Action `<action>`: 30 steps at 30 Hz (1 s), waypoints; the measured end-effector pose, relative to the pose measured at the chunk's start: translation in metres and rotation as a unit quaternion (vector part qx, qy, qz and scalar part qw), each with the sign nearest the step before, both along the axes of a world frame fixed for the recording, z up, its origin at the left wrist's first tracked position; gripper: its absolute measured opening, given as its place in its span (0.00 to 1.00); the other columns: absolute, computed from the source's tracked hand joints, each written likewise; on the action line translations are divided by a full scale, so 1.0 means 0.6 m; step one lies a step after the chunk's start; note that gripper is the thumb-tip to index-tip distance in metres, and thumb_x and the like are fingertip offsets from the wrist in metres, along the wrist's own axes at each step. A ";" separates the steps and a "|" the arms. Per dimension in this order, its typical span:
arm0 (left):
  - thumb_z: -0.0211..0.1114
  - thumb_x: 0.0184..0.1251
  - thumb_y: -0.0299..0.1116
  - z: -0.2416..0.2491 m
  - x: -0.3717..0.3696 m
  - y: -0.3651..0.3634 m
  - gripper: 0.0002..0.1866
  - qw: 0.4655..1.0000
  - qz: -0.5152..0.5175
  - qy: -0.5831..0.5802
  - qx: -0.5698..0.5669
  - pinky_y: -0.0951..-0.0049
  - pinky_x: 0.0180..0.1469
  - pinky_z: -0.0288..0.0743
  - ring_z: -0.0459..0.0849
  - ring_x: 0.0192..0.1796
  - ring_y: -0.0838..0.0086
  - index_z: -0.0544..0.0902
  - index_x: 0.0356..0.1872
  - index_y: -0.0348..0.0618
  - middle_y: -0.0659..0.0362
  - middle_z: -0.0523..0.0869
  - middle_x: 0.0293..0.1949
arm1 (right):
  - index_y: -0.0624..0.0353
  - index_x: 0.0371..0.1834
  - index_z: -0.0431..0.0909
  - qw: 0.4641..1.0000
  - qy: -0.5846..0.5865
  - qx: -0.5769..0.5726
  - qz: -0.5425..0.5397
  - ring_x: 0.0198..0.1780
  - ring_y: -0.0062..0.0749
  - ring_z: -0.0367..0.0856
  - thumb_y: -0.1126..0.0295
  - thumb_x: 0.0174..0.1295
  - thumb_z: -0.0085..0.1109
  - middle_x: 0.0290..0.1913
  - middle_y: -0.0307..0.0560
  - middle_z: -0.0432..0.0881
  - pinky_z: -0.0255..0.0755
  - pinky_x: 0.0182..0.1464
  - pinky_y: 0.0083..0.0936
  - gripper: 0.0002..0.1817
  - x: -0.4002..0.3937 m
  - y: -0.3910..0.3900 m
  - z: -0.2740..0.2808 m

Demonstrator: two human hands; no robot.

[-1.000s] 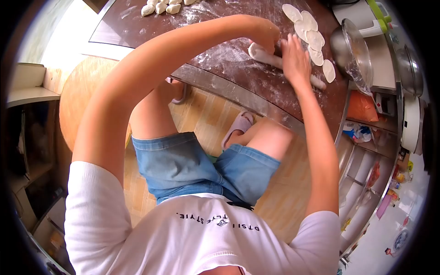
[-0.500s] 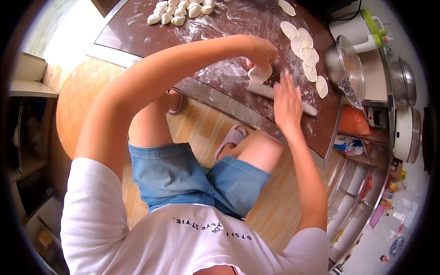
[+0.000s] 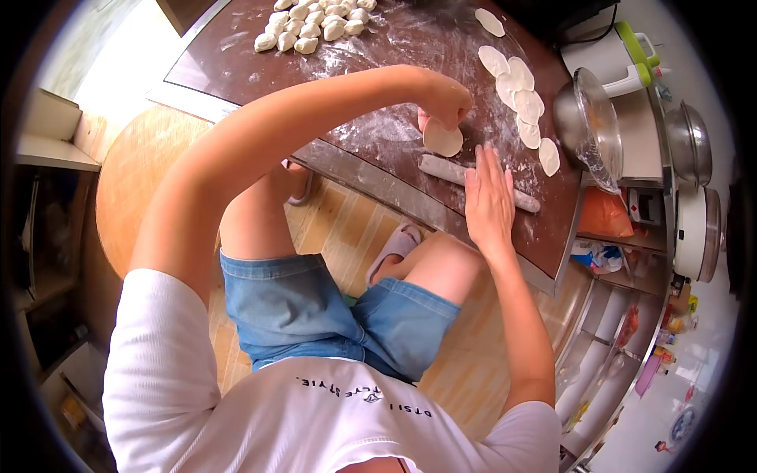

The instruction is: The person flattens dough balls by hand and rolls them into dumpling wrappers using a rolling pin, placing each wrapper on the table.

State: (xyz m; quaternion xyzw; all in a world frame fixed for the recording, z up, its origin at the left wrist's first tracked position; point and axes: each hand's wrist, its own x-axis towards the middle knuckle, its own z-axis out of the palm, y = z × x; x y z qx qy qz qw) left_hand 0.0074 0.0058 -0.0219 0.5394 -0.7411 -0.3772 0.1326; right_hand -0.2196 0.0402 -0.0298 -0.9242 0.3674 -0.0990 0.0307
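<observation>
One dough round [image 3: 443,139] tight in the left hand [image 3: 445,101], right hand [image 3: 490,206] flat across the rolling pin [image 3: 444,169]

Tan floor [image 3: 335,213]; round wooden surface [image 3: 150,189] left; open shelves [image 3: 597,315] right; bright light [image 3: 114,67] upper left.

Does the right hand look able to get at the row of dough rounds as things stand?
Probably yes: the right hand lies open over the rolling pin, with only floured table between its fingertips and the dough rounds; the left hand is off to the side.
</observation>
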 end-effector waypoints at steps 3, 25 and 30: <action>0.61 0.48 0.35 0.027 -0.005 0.026 0.08 0.993 0.011 -0.054 -0.103 0.64 0.35 0.73 0.81 0.35 0.62 0.80 0.27 0.41 0.54 0.82 0.28 | 0.66 0.63 0.63 0.998 -0.012 -0.043 -0.035 0.69 0.44 0.57 0.56 0.69 0.36 0.67 0.58 0.61 0.47 0.69 0.41 0.27 0.053 -0.072 -0.014; 0.61 0.47 0.32 0.011 0.009 -0.007 0.08 0.999 -0.034 -0.007 -0.035 0.65 0.35 0.71 0.80 0.33 0.63 0.80 0.28 0.40 0.55 0.82 0.29 | 0.68 0.61 0.65 0.999 -0.032 0.000 -0.013 0.68 0.48 0.58 0.57 0.68 0.39 0.65 0.60 0.63 0.48 0.68 0.43 0.27 0.003 0.030 0.005; 0.61 0.48 0.33 0.028 0.012 0.012 0.09 0.993 -0.035 -0.079 -0.083 0.66 0.36 0.72 0.81 0.34 0.64 0.81 0.30 0.40 0.54 0.83 0.30 | 0.68 0.60 0.65 0.995 -0.065 -0.053 -0.050 0.68 0.48 0.58 0.56 0.68 0.38 0.64 0.60 0.64 0.48 0.68 0.45 0.27 0.097 -0.091 -0.018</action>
